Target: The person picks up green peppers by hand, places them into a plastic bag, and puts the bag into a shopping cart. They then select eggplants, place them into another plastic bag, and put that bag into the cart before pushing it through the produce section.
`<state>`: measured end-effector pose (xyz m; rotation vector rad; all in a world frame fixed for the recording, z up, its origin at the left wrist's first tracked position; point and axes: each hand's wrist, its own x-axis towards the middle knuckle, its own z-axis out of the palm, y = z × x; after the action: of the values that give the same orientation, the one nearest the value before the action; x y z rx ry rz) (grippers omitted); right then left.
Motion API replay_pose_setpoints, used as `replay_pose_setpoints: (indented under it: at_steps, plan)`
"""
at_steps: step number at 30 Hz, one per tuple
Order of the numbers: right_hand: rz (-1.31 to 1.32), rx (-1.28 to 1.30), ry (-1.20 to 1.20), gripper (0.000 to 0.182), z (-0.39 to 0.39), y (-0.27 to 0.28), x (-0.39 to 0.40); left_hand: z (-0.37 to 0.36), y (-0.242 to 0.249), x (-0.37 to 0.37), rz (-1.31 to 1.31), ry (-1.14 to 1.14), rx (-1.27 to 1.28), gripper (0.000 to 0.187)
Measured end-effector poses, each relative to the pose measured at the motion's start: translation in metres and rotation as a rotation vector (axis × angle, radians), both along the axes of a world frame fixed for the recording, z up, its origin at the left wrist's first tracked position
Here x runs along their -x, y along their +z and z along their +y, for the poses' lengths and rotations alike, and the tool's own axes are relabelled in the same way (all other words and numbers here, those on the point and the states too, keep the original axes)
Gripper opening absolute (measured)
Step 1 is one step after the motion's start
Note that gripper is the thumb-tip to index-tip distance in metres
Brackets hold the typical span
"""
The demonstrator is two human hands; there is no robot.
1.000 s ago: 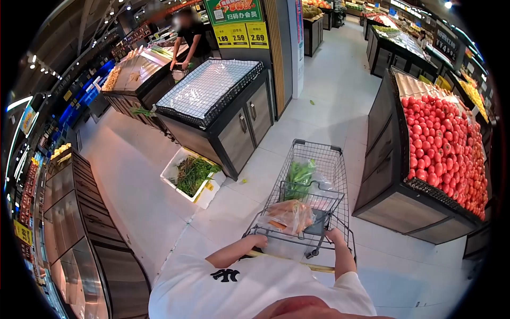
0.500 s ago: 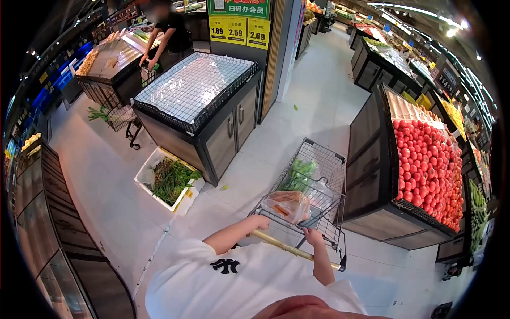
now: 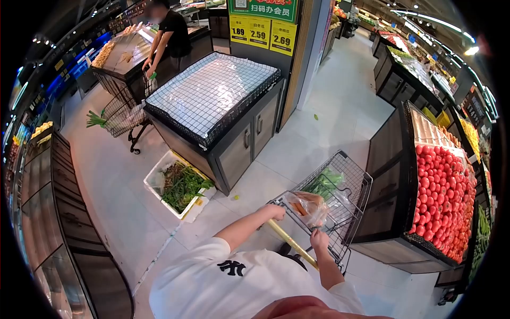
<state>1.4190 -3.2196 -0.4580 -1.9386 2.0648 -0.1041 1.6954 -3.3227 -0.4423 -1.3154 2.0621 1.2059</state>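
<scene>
A wire shopping cart (image 3: 355, 204) stands in front of me, with its yellow handle bar (image 3: 289, 240) nearest my body. My left hand (image 3: 275, 211) is closed around the cart's frame by the left end of the bar. My right hand (image 3: 319, 240) is closed on the cart's dark near edge, its fingers partly hidden. Just beyond it, a clear plastic bag (image 3: 309, 207) of brownish food lies in the cart; I cannot make out the food's kind. Bagged leafy green vegetables (image 3: 326, 182) lie farther forward in the basket.
To the right stands a tomato display (image 3: 443, 194). A white foam box (image 3: 159, 192) of greens sits on the floor, left of a cabinet with a wire-topped tray (image 3: 212, 93). Beyond it, a person (image 3: 171, 34) in black holds another cart (image 3: 122, 114). Dark cabinets (image 3: 53, 196) line the left.
My view has turned a little left, so the surroundings sit farther right. The cart has swung slightly to the right relative to them. Both hands stay on the cart.
</scene>
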Motion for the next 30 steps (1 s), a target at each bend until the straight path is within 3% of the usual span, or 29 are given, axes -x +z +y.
replay_pose_setpoints:
  at_steps: [2,5,9,13,18,23,26,30]
  plan:
    - [-0.033,0.055,-0.007,0.040,-0.018,-0.007,0.001,-0.017,0.026,0.000,-0.013,0.079,-0.048,0.032]
    - [-0.075,0.096,-0.001,0.039,-0.046,-0.012,0.005,-0.053,0.016,0.004,-0.004,0.115,-0.054,0.032]
    - [-0.128,0.012,-0.035,0.039,-0.084,-0.010,0.009,-0.089,0.002,0.018,-0.150,0.188,0.208,0.025]
    - [-0.178,0.009,-0.031,0.039,-0.120,-0.009,0.017,-0.133,-0.021,0.024,-0.177,0.149,0.295,0.023]
    - [-0.245,0.024,-0.050,0.040,-0.158,-0.009,0.034,-0.171,-0.013,0.046,-0.255,0.205,0.286,0.025]
    - [-0.256,0.028,-0.065,0.039,-0.191,-0.007,0.054,-0.214,-0.043,0.061,-0.283,0.100,0.292,0.025]
    - [-0.272,0.009,-0.081,0.039,-0.213,-0.006,0.063,-0.236,-0.029,0.074,-0.299,0.063,0.231,0.028]
    - [-0.274,-0.013,-0.090,0.039,-0.241,-0.006,0.072,-0.264,-0.037,0.089,-0.298,0.160,0.181,0.029]
